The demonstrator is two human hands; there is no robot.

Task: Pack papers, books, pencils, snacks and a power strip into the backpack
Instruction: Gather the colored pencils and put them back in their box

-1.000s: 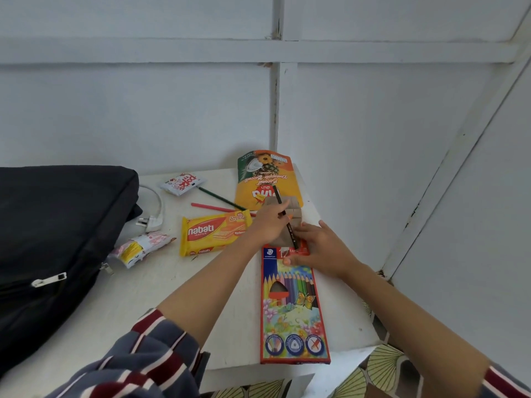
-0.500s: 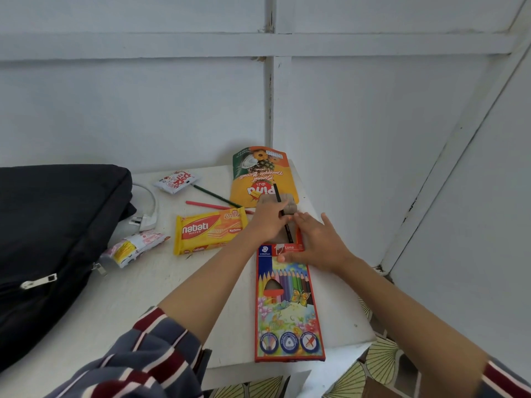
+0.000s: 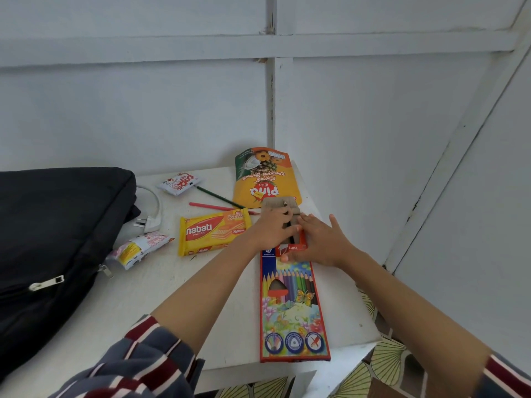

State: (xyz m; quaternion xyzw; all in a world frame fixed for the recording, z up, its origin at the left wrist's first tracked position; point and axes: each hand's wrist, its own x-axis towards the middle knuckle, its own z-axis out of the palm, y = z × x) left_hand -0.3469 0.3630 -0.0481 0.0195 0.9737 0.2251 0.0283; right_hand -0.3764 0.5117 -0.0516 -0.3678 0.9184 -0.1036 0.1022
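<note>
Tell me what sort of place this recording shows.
Probably a corner of a home room: a small white table against white panelled walls, a patterned floor covering below, and a black backpack on the table.

Probably a plain room in a home. A small white table (image 3: pixel 138 297) sits in a corner of white-painted board walls (image 3: pixel 359 124) with battens, and fan-patterned floor covering (image 3: pixel 385 360) shows at 5 o'clock. A biscuit pouch (image 3: pixel 265 179) at 12 o'clock and a backpack (image 3: pixel 57 225) at 9 o'clock suit a household.
</note>
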